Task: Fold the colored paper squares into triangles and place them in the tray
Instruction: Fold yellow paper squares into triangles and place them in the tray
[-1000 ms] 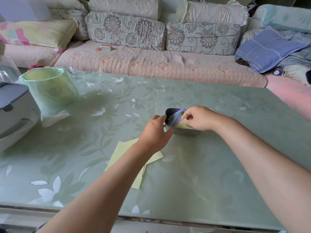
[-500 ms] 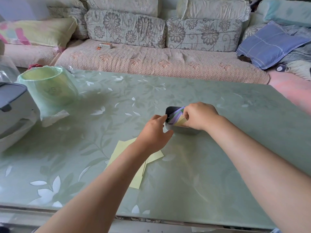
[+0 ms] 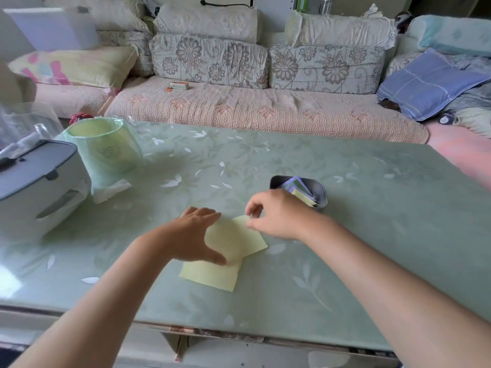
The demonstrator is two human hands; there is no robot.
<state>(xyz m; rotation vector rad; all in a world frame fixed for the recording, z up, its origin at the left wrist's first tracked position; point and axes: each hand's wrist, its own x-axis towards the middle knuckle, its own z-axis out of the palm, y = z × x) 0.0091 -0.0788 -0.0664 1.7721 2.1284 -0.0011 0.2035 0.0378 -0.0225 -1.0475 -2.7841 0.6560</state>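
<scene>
Fingers (image 3: 259,200) of my right hand (image 3: 276,216) pinch pale-yellow paper square (image 3: 233,240) at its 12 o'clock corner; left hand (image 3: 194,235) presses it flat; dark metal tray (image 3: 322,193) at 1 o'clock.

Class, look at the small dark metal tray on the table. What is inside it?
Folded paper pieces, purple, green and yellow, packed in the small dark metal tray. Their count and the tray floor are hidden; the right hand, pinching a yellow paper square, covers its near corner.
</scene>
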